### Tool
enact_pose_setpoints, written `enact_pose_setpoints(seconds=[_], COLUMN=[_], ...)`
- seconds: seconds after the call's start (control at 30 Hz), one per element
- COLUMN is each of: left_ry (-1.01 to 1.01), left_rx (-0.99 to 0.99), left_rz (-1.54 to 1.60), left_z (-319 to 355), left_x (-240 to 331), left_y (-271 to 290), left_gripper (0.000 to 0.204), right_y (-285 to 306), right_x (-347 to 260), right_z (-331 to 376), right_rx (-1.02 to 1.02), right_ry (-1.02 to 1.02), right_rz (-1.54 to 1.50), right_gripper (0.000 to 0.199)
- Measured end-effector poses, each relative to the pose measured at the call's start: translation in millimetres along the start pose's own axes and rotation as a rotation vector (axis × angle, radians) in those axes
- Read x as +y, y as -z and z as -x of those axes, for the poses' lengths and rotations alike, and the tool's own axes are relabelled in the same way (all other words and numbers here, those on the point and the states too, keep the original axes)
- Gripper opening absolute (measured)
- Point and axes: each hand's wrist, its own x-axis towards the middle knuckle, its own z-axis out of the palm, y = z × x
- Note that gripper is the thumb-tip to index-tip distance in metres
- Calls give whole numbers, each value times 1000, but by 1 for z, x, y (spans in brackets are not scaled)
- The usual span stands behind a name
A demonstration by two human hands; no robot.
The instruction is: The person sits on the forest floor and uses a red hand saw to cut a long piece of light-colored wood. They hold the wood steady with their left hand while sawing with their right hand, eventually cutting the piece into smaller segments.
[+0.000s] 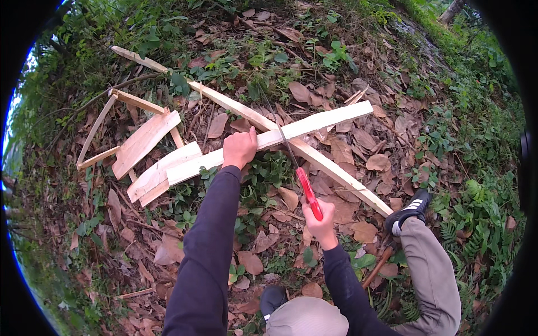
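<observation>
Leaf-littered, weedy ground carries a long wooden strip; across its middle lies a pale plank. My red-handled handsaw spans the plank from near edge to far edge. My left hand is clamped on the plank, left of the saw; my right hand is clenched round the saw's handle.

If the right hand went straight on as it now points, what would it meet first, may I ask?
Most likely the pale board held by the left hand, which lies ahead of the right hand along the red-handled saw, though their relative heights are unclear.
</observation>
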Motion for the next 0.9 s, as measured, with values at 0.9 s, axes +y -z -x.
enact_pose_setpoints(seconds=[0.9], left_ry=[46], left_rx=[-10], left_rz=[39], left_z=[-5], left_x=[1], left_y=[2], left_gripper=[60], right_y=[26], right_x=[-7], right_z=[63], right_rx=[99], right_ry=[-134], right_rz=[-162], right_gripper=[17])
